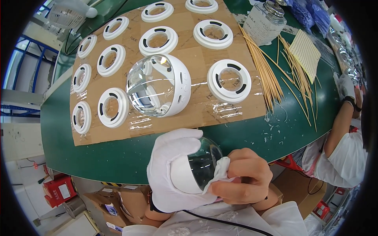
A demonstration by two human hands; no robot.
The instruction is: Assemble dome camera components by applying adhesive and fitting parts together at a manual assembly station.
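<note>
My left hand point(163, 173), in a white glove, is wrapped round a white round housing with a clear dome point(201, 163), held tilted just in front of the table edge. Bare fingers of my right hand point(248, 175) pinch a white cloth point(217, 175) and press it against the dome's right side. Beyond them, a second white housing with a clear dome point(159, 86) lies on its side on a cardboard sheet point(189, 114). Around it on the cardboard lie several white rings point(212, 78) with black curved strips.
Thin wooden sticks point(265, 82) lie right of the cardboard on the green table point(106, 159). Behind them stand a glass jar point(262, 25) and a yellow dotted sheet point(305, 53). At the right edge is another person's gloved hand point(346, 86). A white fan point(67, 13) stands far left.
</note>
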